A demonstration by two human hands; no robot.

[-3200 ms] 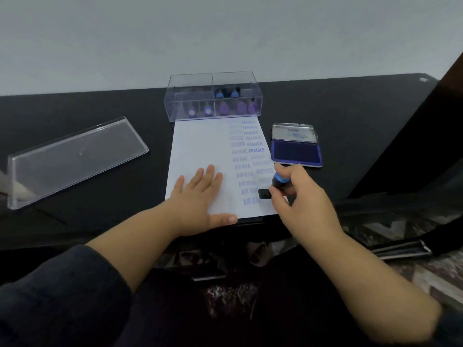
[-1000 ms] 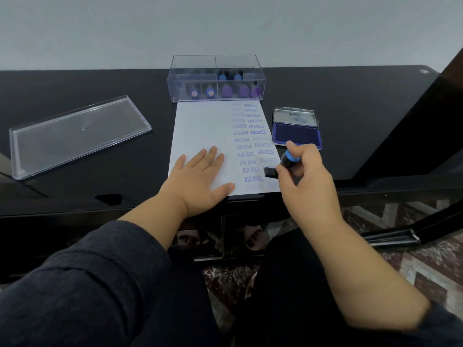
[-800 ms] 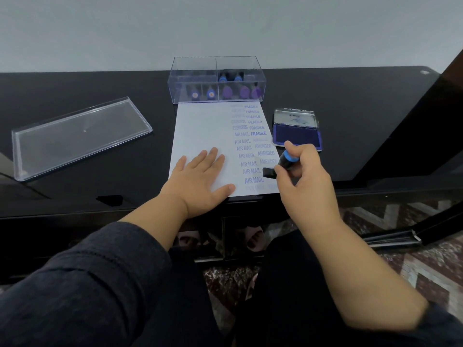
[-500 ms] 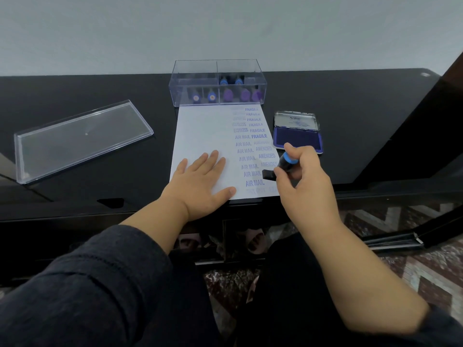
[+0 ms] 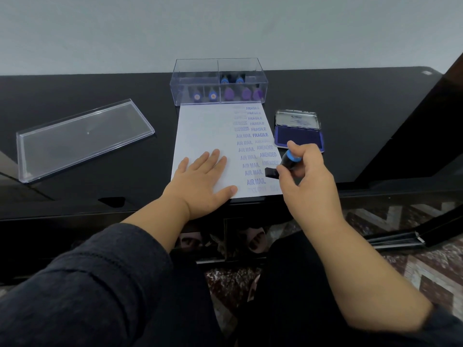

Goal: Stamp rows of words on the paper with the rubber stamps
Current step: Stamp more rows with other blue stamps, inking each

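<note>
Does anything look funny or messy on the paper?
A little. Some stamped words on the paper are faint, like the top left ones and the bottom row. Nothing looks spilled or torn.

Single view only, head-worn wide-angle camera; no second view, so nothing is shared between views. It looks forward and steeply down from above the person's lap, across both forearms, onto the near edge of the black table (image 5: 75, 151). The near zone sits close: left hand (image 5: 200, 186), right hand (image 5: 308, 181), and the paper (image 5: 200, 126) lie central. The clear box (image 5: 218, 81) and pale wall (image 5: 225, 26) mark the far limit. Straight lines bow toward the frame edges. The bottom corners show patterned floor (image 5: 426, 271), probably under the table; detail there is soft.
</note>
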